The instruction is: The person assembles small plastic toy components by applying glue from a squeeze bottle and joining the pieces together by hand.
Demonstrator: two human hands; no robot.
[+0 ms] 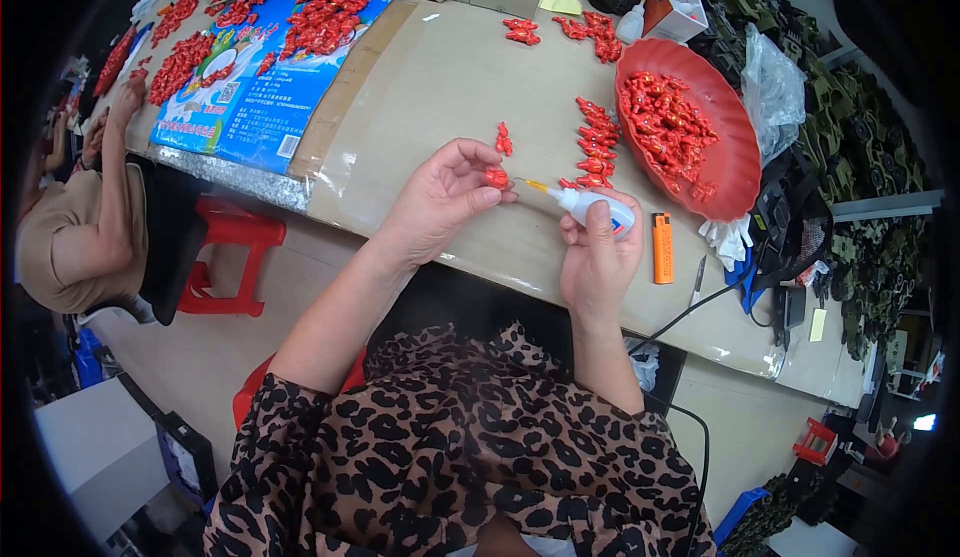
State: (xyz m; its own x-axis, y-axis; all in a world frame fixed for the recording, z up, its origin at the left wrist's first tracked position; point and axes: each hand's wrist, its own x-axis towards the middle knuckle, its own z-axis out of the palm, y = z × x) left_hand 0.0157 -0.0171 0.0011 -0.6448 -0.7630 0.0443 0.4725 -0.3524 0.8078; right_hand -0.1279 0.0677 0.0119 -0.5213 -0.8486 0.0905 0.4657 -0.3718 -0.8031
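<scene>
Between the fingertips of my left hand [432, 202] is a small glossy red plastic piece [496, 178]. My right hand [596, 275] grips a white glue bottle [598, 211], tipped sideways. Its thin yellow nozzle points left at the red piece; whether the tip touches it I cannot tell. Just beyond my left hand lies a small red figure [503, 140]. A column of similar red figures [597, 137] lies beyond my right hand, beside a red scalloped bowl [738, 157] holding a heap of small red pieces [665, 127]. An orange lighter [662, 249] rests right of my right hand.
Piles of red pieces [325, 22] cover a blue printed cardboard sheet [225, 122] at left. A clear plastic bag [772, 92] and an open box [675, 7] stand beyond the bowl. A black cable [690, 307] crosses the table's front edge. Another person [85, 222] sits at far left.
</scene>
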